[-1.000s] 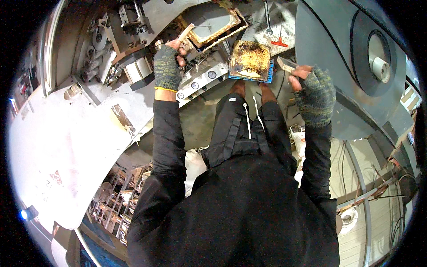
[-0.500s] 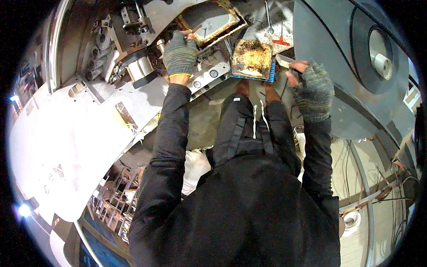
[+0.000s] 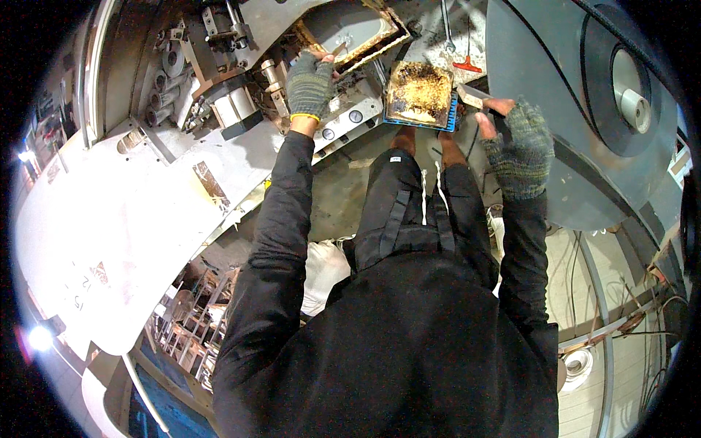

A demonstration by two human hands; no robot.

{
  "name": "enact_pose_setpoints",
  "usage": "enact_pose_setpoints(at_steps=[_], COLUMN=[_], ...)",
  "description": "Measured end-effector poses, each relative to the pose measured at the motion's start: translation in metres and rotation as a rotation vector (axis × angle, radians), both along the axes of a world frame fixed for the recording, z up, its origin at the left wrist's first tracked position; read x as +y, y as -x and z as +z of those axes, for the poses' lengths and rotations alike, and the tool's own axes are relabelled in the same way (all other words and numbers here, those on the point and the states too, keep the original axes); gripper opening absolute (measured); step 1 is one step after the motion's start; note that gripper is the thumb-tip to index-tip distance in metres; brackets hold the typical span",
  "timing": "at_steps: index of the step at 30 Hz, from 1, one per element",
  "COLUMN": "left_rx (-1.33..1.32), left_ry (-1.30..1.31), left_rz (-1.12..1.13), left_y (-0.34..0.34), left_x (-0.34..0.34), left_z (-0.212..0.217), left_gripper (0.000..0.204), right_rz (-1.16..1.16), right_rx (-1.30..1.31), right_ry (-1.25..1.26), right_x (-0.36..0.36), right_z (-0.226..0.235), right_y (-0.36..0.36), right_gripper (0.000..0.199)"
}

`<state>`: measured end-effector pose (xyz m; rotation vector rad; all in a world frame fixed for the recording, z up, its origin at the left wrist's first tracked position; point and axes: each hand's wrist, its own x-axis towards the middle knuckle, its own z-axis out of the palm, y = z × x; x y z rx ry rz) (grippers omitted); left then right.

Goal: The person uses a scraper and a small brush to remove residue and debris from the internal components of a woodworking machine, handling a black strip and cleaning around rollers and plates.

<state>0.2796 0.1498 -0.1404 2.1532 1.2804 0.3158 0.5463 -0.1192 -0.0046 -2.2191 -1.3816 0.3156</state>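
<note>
**Gloved fingers working at a crusted tray opening on a machine**

Fingers point(image 3: 325, 60) of the left hand point(image 3: 309, 86), in a fingerless knit glove, are curling over the lower rim of a rectangular metal tray opening point(image 3: 358, 29) ringed with brown crust, near the top edge of the grey machine body point(image 3: 219, 153). They look bent and close together; what, if anything, they are pinching cannot be told. The right hand point(image 3: 520, 146), gloved the same way, is gripping a flat scraper-like blade point(image 3: 475, 95) between thumb and fingers, its tip just beside a residue-caked pad on a blue frame point(image 3: 420, 95). A red-handled tool point(image 3: 467, 55) is lying beyond it.

Judging by this, scraping of residue is under way; the next move probably calls for steadying the rim and bringing the blade to the crust.
</note>
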Motion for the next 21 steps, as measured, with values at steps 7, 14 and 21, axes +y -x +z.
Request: enact_pose_setpoints(at_steps=[7, 14, 21], left_rx=[-0.452, -0.649, -0.293], left_ry=[0.943, 1.015, 0.440], left_rz=[0.579, 0.716, 0.366], left_y=[0.013, 0.018, 0.009], left_x=[0.010, 0.009, 0.011], left_z=[-0.002, -0.010, -0.011], left_gripper=[0.022, 0.015, 0.027], right_rz=[0.006, -0.006, -0.009], right_rx=[-0.006, -0.002, 0.010], right_ry=[-0.025, -0.031, -0.065], right_x=[0.000, 0.000, -0.002], right_z=[-0.003, -0.003, -0.008], right_y=[-0.001, -0.001, -0.002], right_gripper=[0.021, 0.022, 0.023])
